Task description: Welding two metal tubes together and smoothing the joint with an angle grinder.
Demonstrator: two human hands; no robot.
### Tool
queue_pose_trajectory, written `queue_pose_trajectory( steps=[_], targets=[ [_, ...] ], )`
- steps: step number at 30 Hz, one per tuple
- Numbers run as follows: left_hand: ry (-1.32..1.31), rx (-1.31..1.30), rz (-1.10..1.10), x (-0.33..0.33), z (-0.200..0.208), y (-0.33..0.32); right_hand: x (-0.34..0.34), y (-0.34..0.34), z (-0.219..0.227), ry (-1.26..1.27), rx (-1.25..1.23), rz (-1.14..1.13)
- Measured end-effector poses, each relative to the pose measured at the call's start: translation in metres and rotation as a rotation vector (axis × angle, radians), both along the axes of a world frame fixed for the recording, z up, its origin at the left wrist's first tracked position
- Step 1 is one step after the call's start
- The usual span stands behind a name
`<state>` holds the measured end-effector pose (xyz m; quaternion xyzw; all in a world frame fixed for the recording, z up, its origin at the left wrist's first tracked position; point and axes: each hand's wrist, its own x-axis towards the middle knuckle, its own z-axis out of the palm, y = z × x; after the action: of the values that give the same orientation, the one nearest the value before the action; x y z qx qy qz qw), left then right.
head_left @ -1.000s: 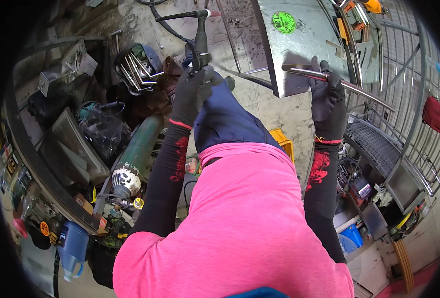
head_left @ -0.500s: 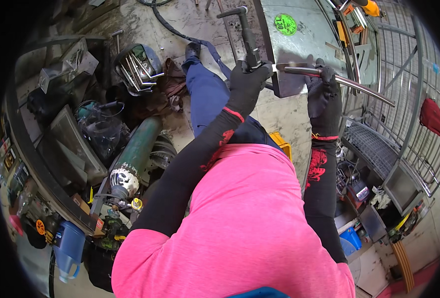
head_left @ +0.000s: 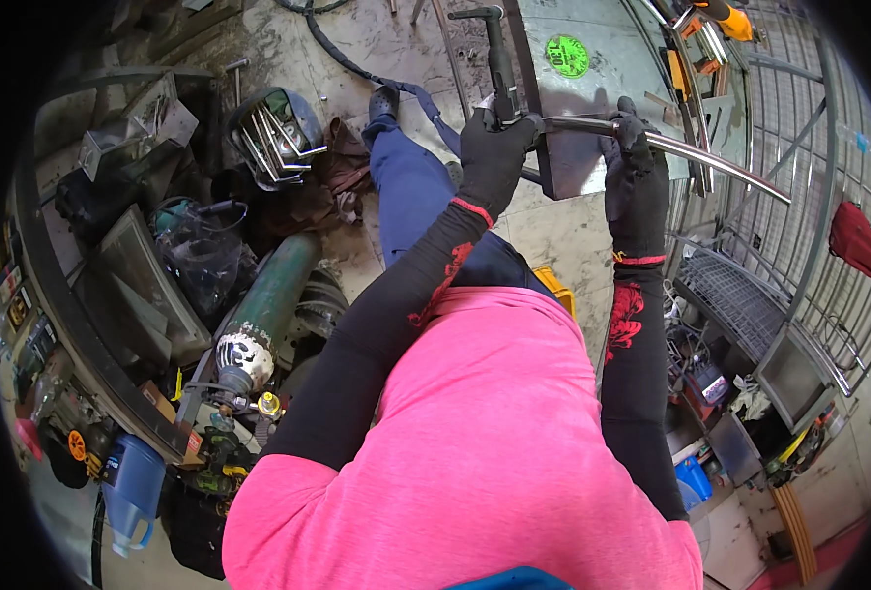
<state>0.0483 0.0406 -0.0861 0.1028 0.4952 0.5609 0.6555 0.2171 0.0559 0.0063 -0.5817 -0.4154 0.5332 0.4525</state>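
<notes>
My left hand [head_left: 497, 147], in a black glove, is closed around the lower end of a long black hand tool [head_left: 501, 74] with a crosswise piece at its far end. I cannot make out the tool's exact kind. From beside this hand a narrow flat strip [head_left: 575, 122] reaches to the near end of a shiny metal tube [head_left: 716, 160]. My right hand [head_left: 636, 162], also black-gloved, grips that tube close to this end. The tube slants away to the right. Both hands are over the near edge of a metal-topped table [head_left: 588, 98].
A green gas cylinder [head_left: 276, 300] lies at left, near a bin [head_left: 316, 116] of metal pieces. A dark cable [head_left: 342, 61] crosses the floor. Metal bars [head_left: 686, 79] lie on the table's right side, beside a wire rack [head_left: 799, 128]. A yellow crate [head_left: 556, 290] stands below my hands.
Both hands have shifted slightly away from my body, carrying the tool and the tube along. The tube has tilted a little and its near end has moved right, away from my left hand.
</notes>
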Motion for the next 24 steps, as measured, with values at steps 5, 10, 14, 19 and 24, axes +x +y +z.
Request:
queue_pose_trajectory(
  steps=[5, 10, 14, 19, 24],
  targets=[
    [-0.089, -0.051, -0.022, -0.005, -0.010, -0.005, -0.005, -0.004, 0.000, -0.226, 0.047, 0.074],
    [-0.096, -0.060, -0.023, -0.006, -0.010, -0.007, -0.027, -0.009, 0.013, -0.223, 0.037, 0.068],
    [-0.080, -0.055, -0.034, -0.004, -0.009, -0.004, -0.032, -0.008, 0.011, -0.135, -0.010, 0.026],
    [0.026, -0.018, 0.013, 0.005, -0.010, -0.003, -0.033, -0.006, 0.017, -0.217, -0.022, 0.090],
    [0.068, -0.025, -0.009, 0.005, -0.008, -0.003, -0.031, -0.006, 0.013, -0.162, 0.001, 0.060]
  ],
)
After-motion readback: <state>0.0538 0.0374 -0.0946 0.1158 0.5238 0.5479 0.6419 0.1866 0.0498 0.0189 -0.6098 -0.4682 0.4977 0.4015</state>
